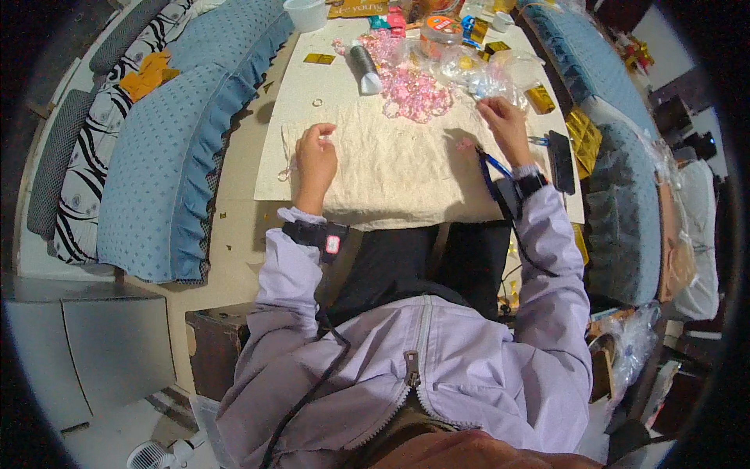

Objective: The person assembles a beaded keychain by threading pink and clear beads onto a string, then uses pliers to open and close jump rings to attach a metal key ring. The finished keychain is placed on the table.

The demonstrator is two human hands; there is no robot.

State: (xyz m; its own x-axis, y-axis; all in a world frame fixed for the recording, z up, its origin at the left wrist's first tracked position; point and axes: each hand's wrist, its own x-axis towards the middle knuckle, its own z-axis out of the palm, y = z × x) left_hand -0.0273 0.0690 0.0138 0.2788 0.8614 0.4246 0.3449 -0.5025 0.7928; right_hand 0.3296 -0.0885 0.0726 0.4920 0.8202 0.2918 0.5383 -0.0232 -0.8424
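A beige cloth (398, 176) covers the near part of the white table. Over its left edge my left hand (316, 162) is raised, fingers bent and thumb close to the index finger; whatever lies between them is too small to see. My right hand (508, 129) pinches with thumb and index finger beside a clear plastic bag (512, 72); what it holds cannot be made out. A pile of pink beads (414, 92) lies beyond the cloth. Blue-handled pliers (492, 164) rest by my right wrist, near a small pink piece (464, 144).
A dark spool with a white end (364, 69) lies left of the beads. Behind stand a round tub with an orange lid (441, 33) and a white bucket (305, 14). A black phone-like slab (561, 162) lies at the right edge. Blue-covered sofas (176, 172) flank the table.
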